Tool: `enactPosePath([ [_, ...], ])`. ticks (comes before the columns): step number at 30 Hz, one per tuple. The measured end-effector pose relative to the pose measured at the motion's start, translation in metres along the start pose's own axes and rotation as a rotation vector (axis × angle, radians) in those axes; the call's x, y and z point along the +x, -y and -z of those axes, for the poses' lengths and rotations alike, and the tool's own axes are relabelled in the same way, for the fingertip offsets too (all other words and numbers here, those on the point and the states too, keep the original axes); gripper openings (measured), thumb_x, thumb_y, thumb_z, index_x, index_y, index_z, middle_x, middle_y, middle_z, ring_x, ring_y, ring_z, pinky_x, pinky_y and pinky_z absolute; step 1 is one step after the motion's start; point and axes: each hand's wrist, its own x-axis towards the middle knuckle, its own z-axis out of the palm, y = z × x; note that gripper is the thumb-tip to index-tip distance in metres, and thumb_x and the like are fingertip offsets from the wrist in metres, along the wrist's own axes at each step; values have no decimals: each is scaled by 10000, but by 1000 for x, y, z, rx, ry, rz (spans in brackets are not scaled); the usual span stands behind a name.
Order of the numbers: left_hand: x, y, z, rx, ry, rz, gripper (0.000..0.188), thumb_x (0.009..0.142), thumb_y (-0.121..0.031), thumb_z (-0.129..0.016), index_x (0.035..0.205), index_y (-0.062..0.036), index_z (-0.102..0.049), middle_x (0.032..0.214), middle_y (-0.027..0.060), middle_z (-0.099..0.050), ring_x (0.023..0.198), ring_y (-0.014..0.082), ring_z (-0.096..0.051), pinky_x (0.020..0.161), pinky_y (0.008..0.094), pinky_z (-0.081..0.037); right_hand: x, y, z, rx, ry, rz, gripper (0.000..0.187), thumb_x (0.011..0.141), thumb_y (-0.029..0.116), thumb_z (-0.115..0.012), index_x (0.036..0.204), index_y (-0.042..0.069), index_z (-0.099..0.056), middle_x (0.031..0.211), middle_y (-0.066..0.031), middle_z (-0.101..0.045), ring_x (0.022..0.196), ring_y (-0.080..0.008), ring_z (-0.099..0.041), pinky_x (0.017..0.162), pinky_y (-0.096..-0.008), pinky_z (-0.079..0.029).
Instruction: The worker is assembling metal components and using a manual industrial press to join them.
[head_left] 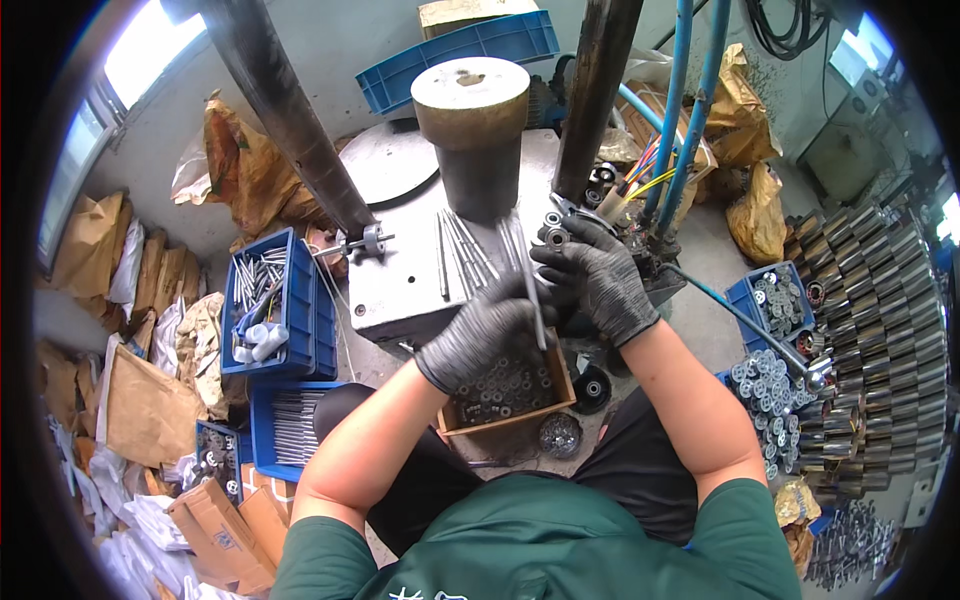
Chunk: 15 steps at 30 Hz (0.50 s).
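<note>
My left hand [480,335], in a dark glove, is closed round a slim metal shaft [541,328] that stands tilted, slightly blurred, over the front of the press table [395,295]. My right hand [612,278], gloved too, is at the table's right edge. Its thumb and forefinger close about a small ring-shaped bearing [557,238]. Another small ring [553,218] sits just beyond those fingers. Several loose shafts [462,255] lie on the table left of my hands. Below them is a wooden box [508,424] of small round metal parts, partly hidden by my left hand.
A thick press ram [470,130] stands between two dark columns [285,105] [597,90]. Blue bins [268,345] hold shafts at left. Blue hoses [690,130] run down at right, near stacked metal cylinders [870,340] and a bin of round parts [778,300].
</note>
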Motion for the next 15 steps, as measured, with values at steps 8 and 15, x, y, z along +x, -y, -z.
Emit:
enactPosePath([
  [8,10,19,-14,532,104,-115,403,1054,-209,-674,1385,6,-595,1202,63,-675,1136,143,-617,1030,333,-518,-8,16,13,-132,35,106,489,958,-59,-519,1446,-49,-559,1371,-185,-671,1152,-296,-712,1017,-383,-597],
  [15,14,20,-13,533,64,-158,405,1040,-194,-685,1378,13,-603,1195,59,-679,1124,134,-616,1015,330,-524,-9,20,22,-193,21,245,331,1004,121,-619,1306,-8,-659,1222,-167,-730,1098,-257,-701,978,-433,-589],
])
